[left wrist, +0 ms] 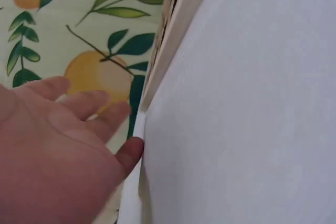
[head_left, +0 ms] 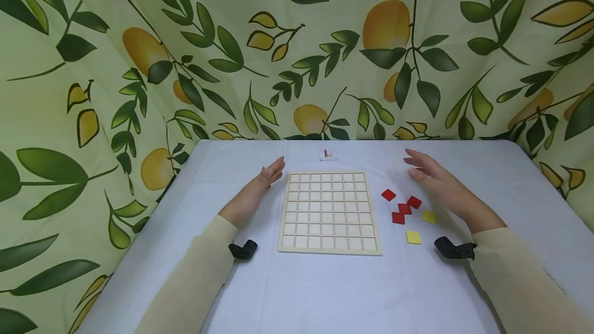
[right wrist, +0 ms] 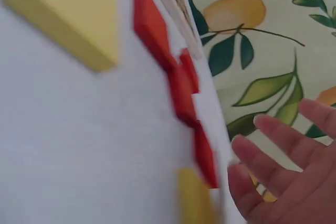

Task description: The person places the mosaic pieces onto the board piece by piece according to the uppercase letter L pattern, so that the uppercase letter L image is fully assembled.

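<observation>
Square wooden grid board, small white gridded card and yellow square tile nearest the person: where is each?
Square wooden grid board [head_left: 327, 206]: head view, a middle cell.
Small white gridded card [head_left: 328, 154]: head view, its centre.
Nearest yellow square tile [head_left: 413, 237]: head view, top face.

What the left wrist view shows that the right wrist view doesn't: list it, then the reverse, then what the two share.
Only the left wrist view: the left hand, palm in sight, near the board.
Only the right wrist view: the right hand, four red tiles and two yellow tiles, somewhat blurred.
Both: part of the wooden board, the white tabletop and the leaf-and-fruit backdrop.
</observation>
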`<state>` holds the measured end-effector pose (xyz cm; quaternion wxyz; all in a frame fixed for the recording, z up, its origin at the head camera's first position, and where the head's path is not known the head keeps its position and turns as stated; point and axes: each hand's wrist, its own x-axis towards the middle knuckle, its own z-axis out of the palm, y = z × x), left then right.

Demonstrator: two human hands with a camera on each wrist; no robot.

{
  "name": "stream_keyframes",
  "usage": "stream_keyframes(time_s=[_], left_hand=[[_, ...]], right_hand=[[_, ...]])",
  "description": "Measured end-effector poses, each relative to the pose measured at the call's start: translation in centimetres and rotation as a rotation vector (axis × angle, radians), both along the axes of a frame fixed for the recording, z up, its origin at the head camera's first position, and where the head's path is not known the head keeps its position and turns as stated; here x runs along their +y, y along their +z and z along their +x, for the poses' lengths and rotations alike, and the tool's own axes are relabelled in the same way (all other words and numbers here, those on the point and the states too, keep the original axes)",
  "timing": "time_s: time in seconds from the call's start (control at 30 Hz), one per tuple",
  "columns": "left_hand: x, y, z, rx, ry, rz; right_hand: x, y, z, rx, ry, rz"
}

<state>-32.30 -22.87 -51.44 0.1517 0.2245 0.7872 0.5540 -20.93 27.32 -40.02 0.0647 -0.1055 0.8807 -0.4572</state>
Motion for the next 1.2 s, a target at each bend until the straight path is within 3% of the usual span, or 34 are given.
stream_keyframes(time_s=[0.03, 0.07, 0.1, 0.13, 0.2, 0.23, 0.27, 0.33, 0.4, 0.53, 0.67, 0.93, 1.2], left_hand=[[0.2, -0.2, 0.2, -0.024, 0.003, 0.019], [0.3, -1.0, 0.0, -0.042, 0.015, 0.016], [1.2, 2.0, 3.5, -0.046, 0.094, -0.103], [1.9, 3.8, 5.6, -0.029, 0.095, -0.127], [2.9, 6.9, 8.6, 0.026, 0.095, -0.179], [3.3, 7.9, 9.6, 0.052, 0.101, -0.213], [3.3, 7.5, 9.5, 0.06, 0.11, -0.264], [3.6, 8.2, 10.2, 0.087, 0.117, -0.37], [3.6, 8.1, 10.2, 0.115, 0.111, -0.463], [3.4, 7.7, 10.0, 0.18, 0.038, -0.553], [3.1, 7.4, 9.8, 0.228, -0.007, -0.555], [3.3, 7.7, 9.6, 0.221, 0.01, -0.563], [3.5, 7.7, 9.7, 0.203, 0.011, -0.56]], right_hand=[[-0.2, -0.6, -0.1, -0.013, -0.002, -0.011], [-0.4, -1.1, -0.2, -0.022, -0.002, -0.016], [-0.5, -1.6, -0.2, -0.029, 0.0, -0.02], [-0.6, -2.1, -0.3, -0.036, 0.004, -0.027], [-0.6, -3.0, -0.3, -0.043, 0.014, -0.038], [-0.6, -3.3, -0.3, -0.044, 0.019, -0.043], [-0.5, -3.7, -0.2, -0.038, 0.026, -0.044], [-0.5, -4.2, -0.1, -0.033, 0.034, -0.03], [-0.7, -4.5, 0.1, -0.026, 0.051, -0.012], [-1.1, -4.7, 0.4, -0.009, 0.075, 0.037], [-1.2, -4.6, 0.3, 0.013, 0.072, 0.081], [-1.7, -4.3, 0.0, 0.045, 0.052, 0.103], [-2.3, -4.1, 0.7, 0.036, -0.039, 0.116]])
